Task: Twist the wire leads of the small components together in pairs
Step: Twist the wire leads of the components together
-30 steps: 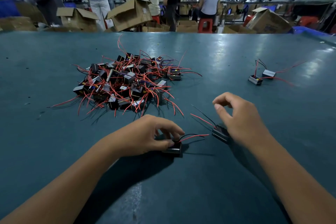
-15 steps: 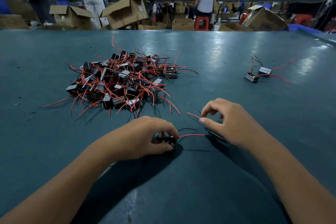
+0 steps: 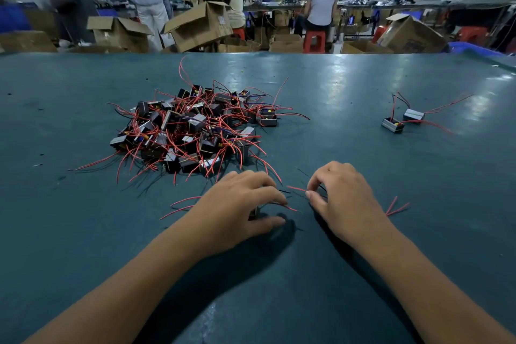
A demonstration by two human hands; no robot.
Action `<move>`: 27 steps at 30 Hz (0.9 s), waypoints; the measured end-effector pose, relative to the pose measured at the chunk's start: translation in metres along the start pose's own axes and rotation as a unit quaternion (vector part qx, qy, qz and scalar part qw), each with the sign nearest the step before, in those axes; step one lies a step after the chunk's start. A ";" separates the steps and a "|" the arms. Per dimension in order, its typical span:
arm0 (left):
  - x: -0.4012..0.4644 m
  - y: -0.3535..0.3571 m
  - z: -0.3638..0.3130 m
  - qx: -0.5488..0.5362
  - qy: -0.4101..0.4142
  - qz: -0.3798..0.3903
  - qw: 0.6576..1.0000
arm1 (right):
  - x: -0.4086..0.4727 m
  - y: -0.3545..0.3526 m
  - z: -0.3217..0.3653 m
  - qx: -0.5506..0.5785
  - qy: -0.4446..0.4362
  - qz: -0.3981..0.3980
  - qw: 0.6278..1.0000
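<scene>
Two small components are being worked at the near middle of the table (image 3: 363, 274): one sits under the left hand (image 3: 240, 204), whose curled fingers and thumb hold its dark body (image 3: 254, 213) down, with red leads trailing out to the left and right; the other is hidden beneath the right hand (image 3: 343, 201), whose thumb and forefinger pinch a thin red lead (image 3: 296, 189) near its free end. These parts look light and will skid on the smooth surface unless pinned; the leads are thin, springy and easily kinked, so the best grip is probably close to the bare tips, with the bodies steadied. The supply pile (image 3: 195, 131) lies just beyond the left hand, and a finished pair (image 3: 402, 119) sits well apart at the far right. Compared with a second ago, the hands have drawn closer together, the right hand has gone from resting over its component to pinching a lead, and red wires now show to its right.
</scene>
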State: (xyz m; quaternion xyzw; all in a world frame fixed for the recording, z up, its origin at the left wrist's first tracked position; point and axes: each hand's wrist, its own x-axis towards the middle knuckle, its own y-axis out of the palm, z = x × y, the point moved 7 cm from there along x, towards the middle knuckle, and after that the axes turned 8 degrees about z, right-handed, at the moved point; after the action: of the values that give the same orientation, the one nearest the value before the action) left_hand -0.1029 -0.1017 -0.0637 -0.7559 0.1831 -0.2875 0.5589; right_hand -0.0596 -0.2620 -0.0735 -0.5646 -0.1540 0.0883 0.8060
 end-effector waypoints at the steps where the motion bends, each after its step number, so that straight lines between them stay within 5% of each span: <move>1: 0.001 0.003 -0.003 0.003 0.005 -0.001 1.000 | -0.001 -0.001 0.002 -0.002 -0.005 -0.003 1.000; 6: 0.003 0.004 -0.004 -0.028 -0.002 -0.033 0.999 | -0.007 -0.015 0.007 0.041 -0.001 -0.025 0.999; 14: 0.002 -0.002 0.013 -0.156 -0.041 -0.098 0.982 | -0.014 -0.009 0.024 0.062 -0.042 0.060 0.995; 20: 0.001 0.005 0.021 -0.225 -0.077 -0.099 0.966 | -0.015 -0.010 0.029 0.071 -0.065 0.017 0.995; 27: -0.002 0.002 0.019 -0.232 -0.085 -0.101 0.964 | -0.015 -0.015 0.023 0.218 -0.030 -0.024 0.975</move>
State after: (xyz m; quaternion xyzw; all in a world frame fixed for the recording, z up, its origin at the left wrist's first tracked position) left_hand -0.0922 -0.0873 -0.0703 -0.9008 0.1196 -0.2270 0.3503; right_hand -0.0824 -0.2513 -0.0548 -0.3688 -0.1693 0.1172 0.9064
